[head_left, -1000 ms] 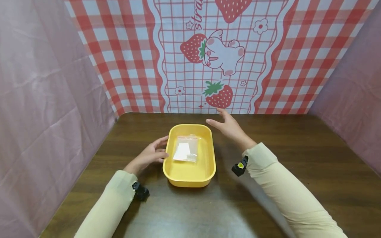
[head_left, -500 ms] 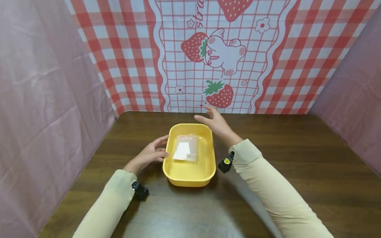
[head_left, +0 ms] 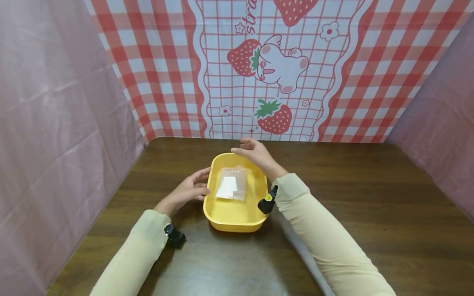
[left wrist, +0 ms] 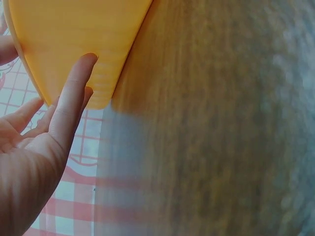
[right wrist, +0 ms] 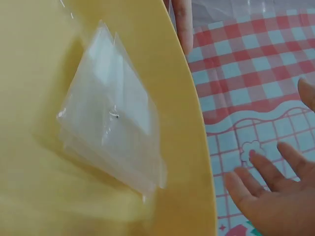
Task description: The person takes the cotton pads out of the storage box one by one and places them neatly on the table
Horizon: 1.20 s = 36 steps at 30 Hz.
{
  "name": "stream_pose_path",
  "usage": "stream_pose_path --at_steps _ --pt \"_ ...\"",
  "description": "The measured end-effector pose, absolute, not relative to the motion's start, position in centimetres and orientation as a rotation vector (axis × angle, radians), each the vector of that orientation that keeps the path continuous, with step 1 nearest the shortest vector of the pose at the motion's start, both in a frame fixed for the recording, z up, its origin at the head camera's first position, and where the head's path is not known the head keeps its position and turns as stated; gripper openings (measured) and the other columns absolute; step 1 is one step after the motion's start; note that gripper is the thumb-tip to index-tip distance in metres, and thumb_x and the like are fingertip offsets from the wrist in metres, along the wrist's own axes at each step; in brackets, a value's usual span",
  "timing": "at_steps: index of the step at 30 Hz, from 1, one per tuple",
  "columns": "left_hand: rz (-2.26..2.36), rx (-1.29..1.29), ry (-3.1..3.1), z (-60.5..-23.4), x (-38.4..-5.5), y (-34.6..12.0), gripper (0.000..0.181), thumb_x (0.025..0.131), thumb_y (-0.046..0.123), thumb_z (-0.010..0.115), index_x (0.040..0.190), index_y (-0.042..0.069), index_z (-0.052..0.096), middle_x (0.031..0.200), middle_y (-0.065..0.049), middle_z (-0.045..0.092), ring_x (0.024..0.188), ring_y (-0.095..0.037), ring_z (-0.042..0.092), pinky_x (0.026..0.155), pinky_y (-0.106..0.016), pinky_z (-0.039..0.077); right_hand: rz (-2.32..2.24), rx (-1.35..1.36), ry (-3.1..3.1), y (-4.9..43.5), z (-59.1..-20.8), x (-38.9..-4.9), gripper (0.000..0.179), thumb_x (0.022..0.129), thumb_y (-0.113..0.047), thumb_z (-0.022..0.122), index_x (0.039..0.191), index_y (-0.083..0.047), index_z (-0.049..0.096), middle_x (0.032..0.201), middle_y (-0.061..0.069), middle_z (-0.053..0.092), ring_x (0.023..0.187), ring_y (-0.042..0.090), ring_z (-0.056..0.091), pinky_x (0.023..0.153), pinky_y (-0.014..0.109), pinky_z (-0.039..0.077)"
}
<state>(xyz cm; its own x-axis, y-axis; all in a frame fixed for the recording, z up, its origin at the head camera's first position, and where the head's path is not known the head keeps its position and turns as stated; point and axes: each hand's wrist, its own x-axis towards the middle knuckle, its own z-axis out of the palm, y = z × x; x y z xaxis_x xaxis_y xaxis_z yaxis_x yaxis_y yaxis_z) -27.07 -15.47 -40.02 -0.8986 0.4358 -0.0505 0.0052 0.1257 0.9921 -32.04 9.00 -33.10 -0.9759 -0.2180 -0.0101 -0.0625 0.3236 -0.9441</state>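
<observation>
Clear plastic packet, white insert within: lying inside a yellow tray, right of the left hand, nearer the person than the right hand. Left hand: fingers extended and parted, tips at the tray's left wall. Right hand: fingers loosely extended, over the far rim. Contact with the tray: uncertain for both. Support: brown wooden table.

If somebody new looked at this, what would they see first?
Probably the yellow, rounded rectangular tub on the brown wood-grain table, with clear plastic packaging inside. Next, the red-and-white checked strawberry cloth behind it, then the bare left hand at the tub's left side.
</observation>
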Motion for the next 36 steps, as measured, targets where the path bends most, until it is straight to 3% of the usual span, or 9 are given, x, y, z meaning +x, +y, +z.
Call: stream_pose_path --at_steps 9,25,36 --pt "1.838 0.412 2.083 -40.1 -27.1 -15.4 0.075 0.082 0.001 0.061 0.147 0.008 0.024 0.143 -0.021 0.033 0.118 -0.036 0.047 0.077 -0.039 0.054 -1.541 -0.383 2.326 8.5 -34.6 -32.6 0.061 0.08 -0.018 0.074 0.134 -0.006 0.048 0.132 0.015 0.048 0.12 0.028 0.045 0.1 0.038 0.038" --pt "1.844 0.412 2.084 -40.1 -27.2 -15.5 0.074 0.082 0.0 0.061 0.147 0.01 0.026 0.143 -0.019 0.034 0.117 -0.037 0.047 0.077 -0.039 0.054 -1.16 -0.584 2.332 8.2 -36.3 -32.8 0.074 0.074 -0.018 0.077 0.138 -0.003 0.043 0.141 0.013 0.041 0.13 0.027 0.033 0.109 0.041 0.023" --pt "1.82 0.406 2.096 -40.0 -27.2 -15.5 0.075 0.083 0.002 0.062 0.147 0.011 0.025 0.143 -0.019 0.033 0.117 -0.036 0.048 0.079 -0.039 0.053 -0.965 -0.627 2.312 7.9 -36.7 -32.6 0.074 0.074 -0.016 0.078 0.137 -0.001 0.042 0.142 0.016 0.04 0.131 0.029 0.033 0.109 0.041 0.024"
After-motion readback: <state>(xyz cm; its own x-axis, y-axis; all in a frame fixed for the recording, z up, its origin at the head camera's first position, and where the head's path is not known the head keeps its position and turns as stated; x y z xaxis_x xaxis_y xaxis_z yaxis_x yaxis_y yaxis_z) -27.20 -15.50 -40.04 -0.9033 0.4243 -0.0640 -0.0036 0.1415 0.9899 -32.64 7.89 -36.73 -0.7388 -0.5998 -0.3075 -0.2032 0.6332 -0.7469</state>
